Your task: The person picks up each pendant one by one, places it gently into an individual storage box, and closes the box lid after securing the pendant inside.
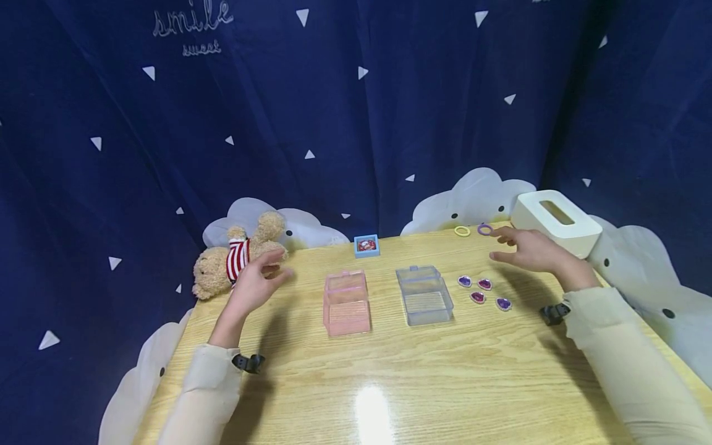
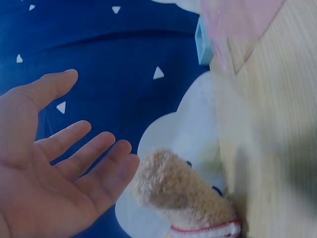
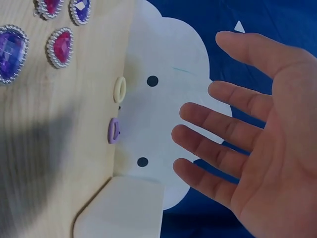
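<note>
My left hand (image 1: 258, 285) hovers by the teddy bear (image 1: 239, 259) in a striped shirt, fingers relaxed and holding nothing. In the left wrist view its palm and spread fingers show beside the bear's leg (image 2: 166, 181). Over the right side of the table my right hand (image 1: 528, 250) is raised, its fingers loosely extended and apart from any object. Near it lie a purple ring (image 1: 485, 229), a yellow ring (image 1: 462, 231) and several gems with silvery rims, such as a purple one (image 1: 503, 304) and a red one (image 3: 60, 48). A pink box (image 1: 347, 315) and a clear bluish box (image 1: 427, 307) stand mid-table, lids up.
A white tissue box (image 1: 578, 232) stands at the back right corner. At the back middle sits a small blue square box (image 1: 366, 246) with a red picture. Behind the wooden table (image 1: 345, 371) hangs a dark blue curtain (image 1: 334, 111) with white cloud shapes.
</note>
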`<state>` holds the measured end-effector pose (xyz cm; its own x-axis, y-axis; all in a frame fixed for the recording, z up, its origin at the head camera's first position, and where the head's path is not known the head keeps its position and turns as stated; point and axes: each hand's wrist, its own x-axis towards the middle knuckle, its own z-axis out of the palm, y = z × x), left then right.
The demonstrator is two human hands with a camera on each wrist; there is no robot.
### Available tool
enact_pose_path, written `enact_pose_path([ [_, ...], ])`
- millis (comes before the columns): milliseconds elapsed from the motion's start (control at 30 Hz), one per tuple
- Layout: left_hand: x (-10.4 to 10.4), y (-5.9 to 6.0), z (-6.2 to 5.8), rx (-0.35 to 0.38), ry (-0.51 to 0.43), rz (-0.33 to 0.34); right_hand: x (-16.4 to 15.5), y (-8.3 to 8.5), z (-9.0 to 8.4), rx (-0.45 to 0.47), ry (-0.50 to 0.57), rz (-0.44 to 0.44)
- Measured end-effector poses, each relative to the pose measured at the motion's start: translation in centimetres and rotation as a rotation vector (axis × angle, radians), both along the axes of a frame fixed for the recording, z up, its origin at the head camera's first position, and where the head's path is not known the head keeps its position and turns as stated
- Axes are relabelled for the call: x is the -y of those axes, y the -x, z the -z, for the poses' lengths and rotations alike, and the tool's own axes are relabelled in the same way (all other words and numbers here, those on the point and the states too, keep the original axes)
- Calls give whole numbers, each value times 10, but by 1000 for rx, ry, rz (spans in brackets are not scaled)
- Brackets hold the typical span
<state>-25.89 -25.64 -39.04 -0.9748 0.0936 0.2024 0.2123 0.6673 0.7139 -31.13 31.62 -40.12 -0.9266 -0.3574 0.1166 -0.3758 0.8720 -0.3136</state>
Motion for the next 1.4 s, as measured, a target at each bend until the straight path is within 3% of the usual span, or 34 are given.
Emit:
enact_pose_path([
  [400,-30,-5,11,30,-155,9,6,4,19,6,80,-35],
  [1100,-100,-18,41,30,-286,24,19,2,42,70,164,-17],
  [1400,-134,-22,54,53,-316,109,22,8,56,94,177,-23],
])
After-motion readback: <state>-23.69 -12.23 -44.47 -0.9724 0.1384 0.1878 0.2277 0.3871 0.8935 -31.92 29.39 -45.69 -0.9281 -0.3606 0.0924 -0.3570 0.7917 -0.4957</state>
